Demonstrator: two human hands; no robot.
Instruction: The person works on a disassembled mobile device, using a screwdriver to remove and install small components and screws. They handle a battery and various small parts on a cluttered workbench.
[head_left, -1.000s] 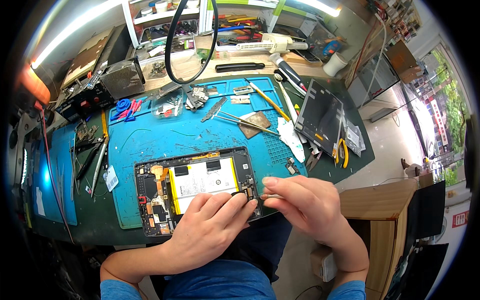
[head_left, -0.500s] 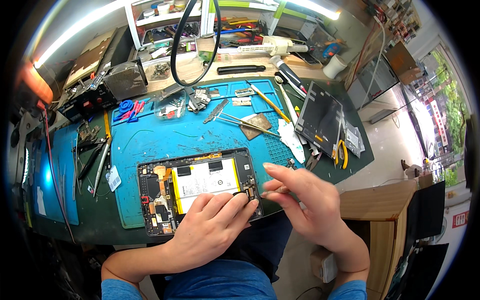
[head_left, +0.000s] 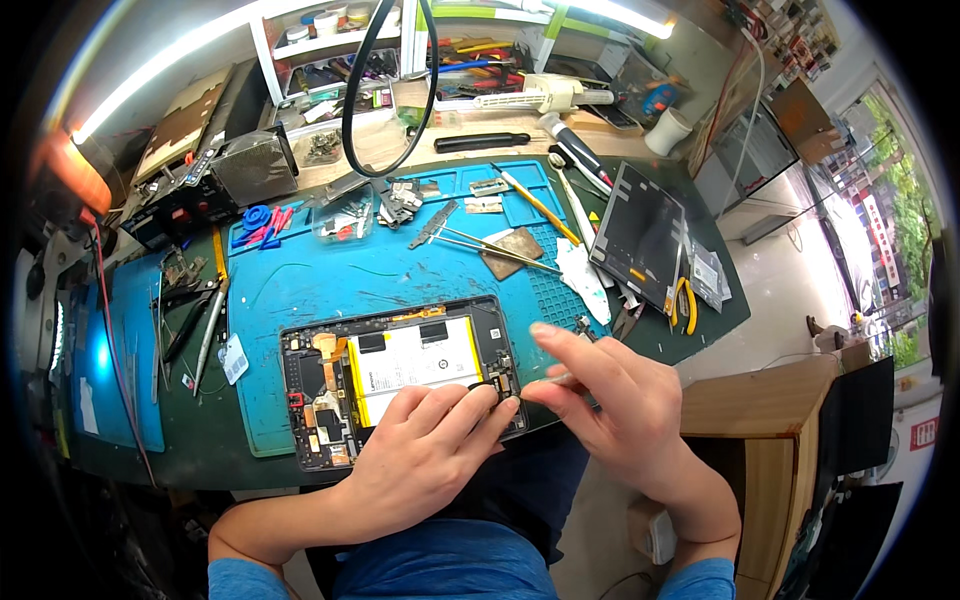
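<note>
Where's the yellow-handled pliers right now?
In the head view, the pliers lie on the person's right, on the green mat, just right of the dark tablet panel.

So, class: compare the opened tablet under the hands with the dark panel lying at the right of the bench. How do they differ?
The opened tablet shows its insides, a pale battery and boards; the dark panel shows one plain dark face. The tablet lies on the blue mat, the panel mostly on the green one. The left hand rests on the tablet and the right hand works at its edge; the panel lies untouched. Both are flat rectangles.
</note>
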